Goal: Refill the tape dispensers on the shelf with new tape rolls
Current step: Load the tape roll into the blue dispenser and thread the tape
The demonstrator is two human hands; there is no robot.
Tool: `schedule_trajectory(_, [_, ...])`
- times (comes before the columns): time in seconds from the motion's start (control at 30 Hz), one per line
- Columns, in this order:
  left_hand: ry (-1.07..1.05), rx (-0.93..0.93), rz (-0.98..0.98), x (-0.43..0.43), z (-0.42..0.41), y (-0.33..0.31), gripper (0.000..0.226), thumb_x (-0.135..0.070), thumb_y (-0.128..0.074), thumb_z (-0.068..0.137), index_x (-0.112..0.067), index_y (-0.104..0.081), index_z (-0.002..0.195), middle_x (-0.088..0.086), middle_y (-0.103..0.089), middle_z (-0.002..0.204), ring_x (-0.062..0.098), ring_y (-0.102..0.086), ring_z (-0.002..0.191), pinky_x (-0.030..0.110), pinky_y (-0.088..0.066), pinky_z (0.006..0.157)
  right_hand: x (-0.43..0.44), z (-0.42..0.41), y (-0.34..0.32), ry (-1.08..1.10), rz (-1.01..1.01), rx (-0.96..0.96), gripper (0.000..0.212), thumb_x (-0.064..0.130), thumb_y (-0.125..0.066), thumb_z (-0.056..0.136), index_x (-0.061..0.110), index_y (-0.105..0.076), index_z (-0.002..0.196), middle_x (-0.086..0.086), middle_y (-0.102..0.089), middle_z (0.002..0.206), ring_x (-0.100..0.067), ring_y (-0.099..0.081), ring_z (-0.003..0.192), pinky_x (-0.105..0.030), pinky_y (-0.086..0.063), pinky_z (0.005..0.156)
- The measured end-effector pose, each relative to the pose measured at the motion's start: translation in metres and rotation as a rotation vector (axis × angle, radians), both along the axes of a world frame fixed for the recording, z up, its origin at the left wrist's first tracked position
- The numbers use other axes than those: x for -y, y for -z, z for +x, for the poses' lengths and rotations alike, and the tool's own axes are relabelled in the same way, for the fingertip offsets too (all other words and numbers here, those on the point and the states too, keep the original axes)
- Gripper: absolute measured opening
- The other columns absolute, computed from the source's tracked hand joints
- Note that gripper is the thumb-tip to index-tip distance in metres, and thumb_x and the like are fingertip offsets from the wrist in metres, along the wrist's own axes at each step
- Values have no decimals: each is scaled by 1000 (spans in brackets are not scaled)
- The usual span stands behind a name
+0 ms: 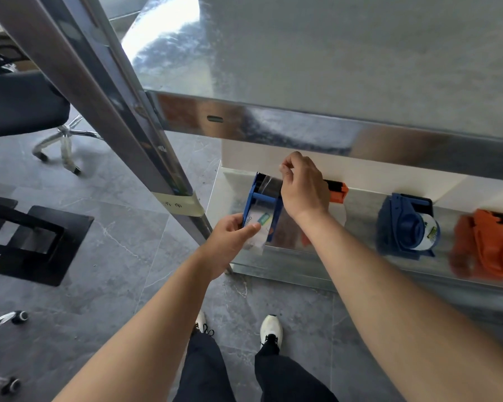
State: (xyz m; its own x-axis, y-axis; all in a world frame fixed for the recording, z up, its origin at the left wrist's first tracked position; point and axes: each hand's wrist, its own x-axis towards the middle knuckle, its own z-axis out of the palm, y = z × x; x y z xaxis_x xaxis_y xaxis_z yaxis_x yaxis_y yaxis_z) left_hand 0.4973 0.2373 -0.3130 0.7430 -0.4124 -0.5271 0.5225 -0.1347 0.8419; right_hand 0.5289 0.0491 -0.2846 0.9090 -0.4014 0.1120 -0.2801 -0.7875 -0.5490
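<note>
A slanting steel upright [114,111], banded with masking tape [180,203], stands just left of the blue tape dispenser [263,200] that a person holds over the left end of a low metal shelf [302,272]. An upper shelf [331,68] overhangs it. The left hand [230,239] grips the dispenser's near end, thumb on the clear tape roll [264,220]. The right hand [302,190] has its fingers [286,169] pinching the loose tape strip [269,184] and covers most of an orange dispenser [339,192] behind. Right of the held dispenser lie a second blue dispenser [407,224], loaded, and a second orange dispenser [485,245]: four in all, two of each colour. To its left, an office chair [21,103] and a black stand [41,242] sit on a grey tiled floor [114,285].
</note>
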Motion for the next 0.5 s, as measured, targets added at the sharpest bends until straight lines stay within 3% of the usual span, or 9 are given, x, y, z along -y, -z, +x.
schedule_trajectory(0.07, [-24, -4, 24, 1, 2, 1, 21, -21, -67, 104, -5, -72, 116, 17, -78, 112, 36, -72, 106, 52, -54, 104, -1, 1, 0, 18, -2, 2, 17, 32, -45, 109, 23, -58, 100, 3, -66, 107, -15, -53, 81, -21, -26, 52])
schedule_trajectory(0.1, [-60, 2, 33, 3, 2, -1, 30, -33, -71, 101, -4, -72, 111, 20, -77, 110, 40, -71, 104, 53, -55, 102, -1, 2, 0, 12, 4, 2, 18, 34, -44, 109, 25, -57, 100, 3, -67, 105, -16, -56, 81, -21, -27, 52])
schedule_trajectory(0.13, [-79, 21, 43, 4, 2, -2, 49, -52, -75, 95, -4, -71, 104, 21, -74, 103, 43, -68, 96, 52, -55, 95, -1, 3, 1, 0, 18, -4, 20, 37, -43, 109, 26, -56, 99, 4, -68, 103, -17, -59, 82, -22, -29, 53])
schedule_trajectory(0.2, [-72, 41, 64, 7, 2, 0, 84, -85, -74, 71, -6, -70, 99, 11, -65, 94, 31, -57, 83, 45, -48, 81, -1, 4, 2, -22, 47, -29, 23, 41, -41, 109, 27, -57, 102, 2, -71, 100, -21, -64, 84, -26, -35, 57])
schedule_trajectory(0.3, [-92, 58, 44, 7, 4, 5, 111, -89, -77, 60, 11, -66, 107, 10, -63, 92, 28, -56, 81, 45, -48, 76, 0, 5, 0, -31, 26, -67, 25, 40, -37, 110, 25, -57, 110, 0, -72, 97, -24, -64, 82, -28, -36, 58])
schedule_trajectory(0.37, [-92, 57, 19, 6, 2, 0, 97, -75, -82, 66, 8, -68, 113, 19, -66, 93, 32, -60, 86, 54, -57, 85, -1, 4, -3, -36, -18, -87, 22, 35, -37, 111, 22, -55, 111, 0, -70, 97, -22, -56, 76, -26, -30, 52])
schedule_trajectory(0.43, [-49, 44, -1, 4, 0, -3, 66, -57, -82, 80, 0, -74, 112, 32, -72, 103, 34, -66, 92, 62, -56, 98, -1, 3, -6, -29, -57, -102, 20, 29, -36, 111, 20, -53, 111, -1, -69, 98, -22, -53, 74, -26, -26, 50])
schedule_trajectory(0.5, [22, 51, -23, -2, 0, -1, 31, -31, -78, 96, -4, -76, 111, 23, -79, 103, 27, -73, 94, 50, -59, 96, 0, 5, -7, -9, -80, -116, 22, 28, -33, 110, 20, -54, 114, -4, -70, 100, -24, -54, 75, -29, -33, 56])
